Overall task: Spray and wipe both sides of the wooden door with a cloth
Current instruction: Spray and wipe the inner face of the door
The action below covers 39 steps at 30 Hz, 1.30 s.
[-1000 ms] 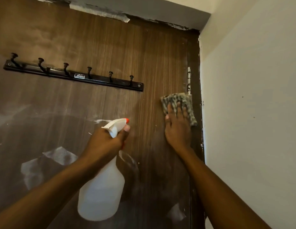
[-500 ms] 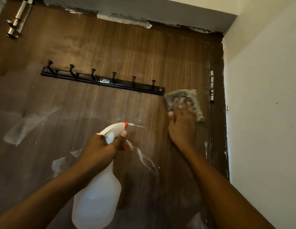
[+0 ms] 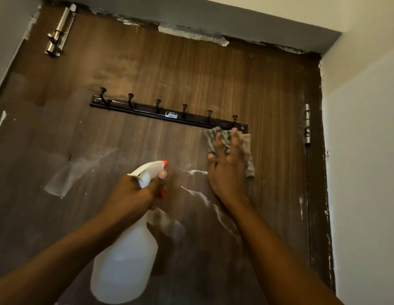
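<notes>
A person's right hand (image 3: 227, 170) presses a patterned grey-and-tan cloth (image 3: 250, 166) flat against the dark brown wooden door (image 3: 191, 73), fingers (image 3: 234, 146) straight and spread over the fabric; the cloth sits just below the right end of a black metal rail of six coat hooks (image 3: 169, 115), its top edge touching the rail. The left hand (image 3: 134, 192) grips the neck of a translucent white plastic spray bottle (image 3: 125, 260), fingers curled round it beneath the white trigger head and its orange nozzle tip (image 3: 165, 163), which points at the door near the cloth; pale wet streaks (image 3: 59, 181) mark the wood at left and below the hands. A silver hinge (image 3: 307, 124) lines the door's right edge beside a white wall (image 3: 363, 150); a silver sliding bolt (image 3: 58, 31) is fixed at the upper left corner.
</notes>
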### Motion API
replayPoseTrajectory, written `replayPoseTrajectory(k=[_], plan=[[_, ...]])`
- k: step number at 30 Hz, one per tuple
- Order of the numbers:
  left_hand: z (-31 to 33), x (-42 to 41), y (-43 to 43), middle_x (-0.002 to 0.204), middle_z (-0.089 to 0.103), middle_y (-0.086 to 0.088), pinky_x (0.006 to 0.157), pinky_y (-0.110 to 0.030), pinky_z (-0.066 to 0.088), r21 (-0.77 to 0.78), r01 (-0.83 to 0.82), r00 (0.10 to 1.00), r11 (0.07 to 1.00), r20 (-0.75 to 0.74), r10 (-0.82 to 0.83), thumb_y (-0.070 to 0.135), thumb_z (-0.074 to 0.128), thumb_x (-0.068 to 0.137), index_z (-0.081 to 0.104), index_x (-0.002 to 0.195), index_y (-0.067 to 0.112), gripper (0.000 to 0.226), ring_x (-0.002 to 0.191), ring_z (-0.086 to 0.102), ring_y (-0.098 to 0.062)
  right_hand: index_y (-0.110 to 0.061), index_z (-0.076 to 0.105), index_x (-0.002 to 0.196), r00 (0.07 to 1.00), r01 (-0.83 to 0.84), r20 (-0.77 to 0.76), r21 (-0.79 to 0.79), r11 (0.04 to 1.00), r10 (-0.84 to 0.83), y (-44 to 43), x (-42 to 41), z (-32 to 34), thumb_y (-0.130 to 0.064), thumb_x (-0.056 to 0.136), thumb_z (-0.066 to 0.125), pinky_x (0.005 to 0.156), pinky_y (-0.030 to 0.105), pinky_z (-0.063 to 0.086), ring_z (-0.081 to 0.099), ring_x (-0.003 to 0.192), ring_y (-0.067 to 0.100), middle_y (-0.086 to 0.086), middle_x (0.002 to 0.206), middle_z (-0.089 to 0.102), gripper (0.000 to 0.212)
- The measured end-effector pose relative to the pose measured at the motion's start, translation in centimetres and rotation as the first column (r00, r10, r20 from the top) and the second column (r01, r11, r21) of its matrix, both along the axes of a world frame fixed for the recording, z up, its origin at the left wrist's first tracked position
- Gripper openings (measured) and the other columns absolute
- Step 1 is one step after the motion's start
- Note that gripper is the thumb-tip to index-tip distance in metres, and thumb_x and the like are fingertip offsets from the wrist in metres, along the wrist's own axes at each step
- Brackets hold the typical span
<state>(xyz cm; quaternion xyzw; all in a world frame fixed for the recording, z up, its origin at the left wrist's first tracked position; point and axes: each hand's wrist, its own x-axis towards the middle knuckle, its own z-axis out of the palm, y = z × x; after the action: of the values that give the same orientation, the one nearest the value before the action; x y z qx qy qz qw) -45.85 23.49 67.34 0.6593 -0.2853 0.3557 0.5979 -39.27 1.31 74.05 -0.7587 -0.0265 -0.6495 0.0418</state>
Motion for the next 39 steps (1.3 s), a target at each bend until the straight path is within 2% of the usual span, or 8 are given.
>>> replayPoseTrajectory(k=[6,9,14,18,22,30,36,39], plan=[[0.0,0.1,2.0,0.092,0.070,-0.006,0.060,-0.027,0.054,-0.024,0.016,1.000,1.000,-0.004,-0.017,0.055,0.052,0.075,0.057,0.124,0.022,0.059,0.077,0.069,-0.019,-0.031,0.023,0.156,0.998,0.050,-0.010,-0.308,0.950,-0.056,0.0,0.4,-6.3,-0.044,0.100,0.040,0.122,0.045,0.009,0.007,0.153,0.023,0.001,0.165,0.017,0.060],[-0.5,0.5,3.7,0.100,0.069,-0.008,0.074,-0.038,0.056,-0.013,-0.020,0.998,1.000,-0.052,0.019,0.059,0.051,0.073,0.057,0.125,0.016,0.068,0.085,0.067,-0.023,-0.035,0.012,0.157,0.998,0.054,-0.036,-0.138,0.989,-0.060,-2.7,-0.2,-5.6,-0.049,0.100,0.033,0.122,0.049,0.014,0.002,0.153,0.023,-0.004,0.166,0.007,0.062],[-0.2,0.9,6.0,0.107,0.068,-0.010,0.067,-0.027,0.049,-0.018,-0.072,0.997,0.997,-0.026,0.071,0.058,0.049,0.073,0.055,0.127,0.015,0.070,0.086,0.065,-0.024,-0.028,0.005,0.158,0.999,0.038,-0.001,0.140,0.989,-0.038,3.2,0.8,0.8,-0.048,0.104,0.029,0.123,0.053,0.004,-0.012,0.152,0.027,0.002,0.166,-0.005,0.062],[0.0,1.5,7.5,0.098,0.070,-0.006,0.072,-0.036,0.054,-0.022,-0.053,0.999,0.998,-0.013,0.053,0.060,0.050,0.072,0.054,0.127,0.017,0.070,0.085,0.066,-0.023,-0.030,0.015,0.158,1.000,0.010,0.026,-0.062,0.998,-0.008,7.6,2.0,-1.0,-0.044,0.102,0.036,0.123,0.047,0.000,-0.006,0.153,0.025,0.001,0.166,0.004,0.061],[-0.3,1.2,8.2,0.091,0.070,-0.002,0.065,-0.027,0.048,-0.046,-0.047,0.999,0.998,-0.003,0.047,0.057,0.049,0.072,0.057,0.116,0.021,0.057,0.079,0.065,-0.017,-0.033,0.021,0.156,1.000,0.016,-0.013,-0.247,0.969,-0.020,5.8,1.4,-5.5,-0.048,0.099,0.040,0.122,0.045,0.012,0.007,0.152,0.023,-0.003,0.165,0.015,0.062],[0.5,1.2,11.2,0.091,0.066,0.002,0.054,-0.015,0.042,-0.043,-0.032,0.999,0.999,0.002,0.032,0.054,0.049,0.073,0.050,0.109,0.028,0.045,0.074,0.063,-0.012,-0.030,0.014,0.157,1.000,-0.014,0.010,0.275,0.961,0.012,9.3,1.9,1.5,-0.045,0.102,0.035,0.122,0.055,0.007,-0.003,0.152,0.031,0.003,0.166,0.007,0.060],[0.4,1.6,13.2,0.106,0.065,-0.009,0.064,-0.021,0.045,-0.026,0.010,1.000,1.000,0.001,-0.010,0.054,0.048,0.070,0.051,0.125,0.018,0.065,0.085,0.061,-0.022,-0.035,0.026,0.154,0.998,-0.058,0.021,-0.099,0.993,0.060,17.0,3.1,-3.0,-0.041,0.099,0.044,0.122,0.047,0.010,0.007,0.152,0.025,-0.001,0.164,0.018,0.059],[-0.5,1.7,14.2,0.098,0.064,-0.005,0.059,-0.018,0.043,-0.045,0.013,0.999,0.999,-0.043,-0.015,0.044,0.051,0.082,0.049,0.120,0.020,0.045,0.079,0.061,-0.018,-0.039,0.022,0.155,0.999,-0.032,-0.044,-0.169,0.985,0.025,14.3,2.2,-5.3,-0.045,0.100,0.037,0.122,0.044,0.009,0.008,0.152,0.020,-0.005,0.164,0.017,0.057]])
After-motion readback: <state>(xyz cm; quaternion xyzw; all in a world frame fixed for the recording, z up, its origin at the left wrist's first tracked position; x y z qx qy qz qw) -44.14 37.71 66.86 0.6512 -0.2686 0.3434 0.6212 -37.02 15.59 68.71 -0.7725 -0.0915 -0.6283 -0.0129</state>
